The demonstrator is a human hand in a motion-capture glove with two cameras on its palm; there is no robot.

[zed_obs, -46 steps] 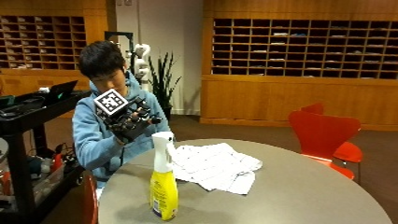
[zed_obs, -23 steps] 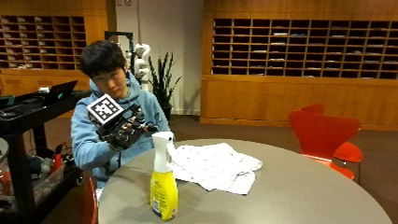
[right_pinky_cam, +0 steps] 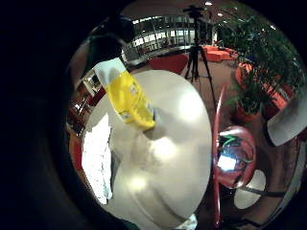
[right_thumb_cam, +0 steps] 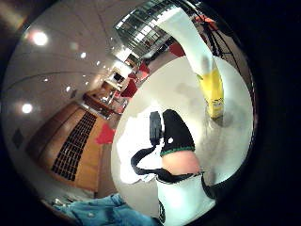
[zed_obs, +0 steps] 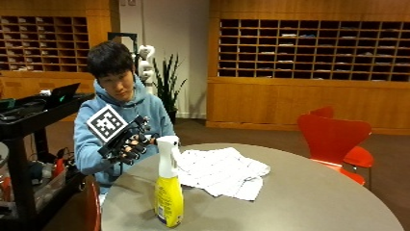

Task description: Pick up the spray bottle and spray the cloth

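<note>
Bottle (zed_obs: 169, 190) stood upright, lower left of frame, on worktop (zed_obs: 307, 202), long axis vertical. Right hand (zed_obs: 130, 144) hovered just up-left of its trigger head, fingers loosely curled, holding nothing. Cloth (zed_obs: 221, 171) lay right of bottle.

The round grey bench (zed_obs: 307, 192) stands on a brown floor (zed_obs: 384, 154). Wood-panelled walls carry dark pigeonhole shelves (zed_obs: 307, 48). A red chair (zed_obs: 336, 142) stands beside the bench. A potted plant (zed_obs: 165, 79) stands against the white wall section. A black cart (zed_obs: 25, 144) stands beside the person.
</note>
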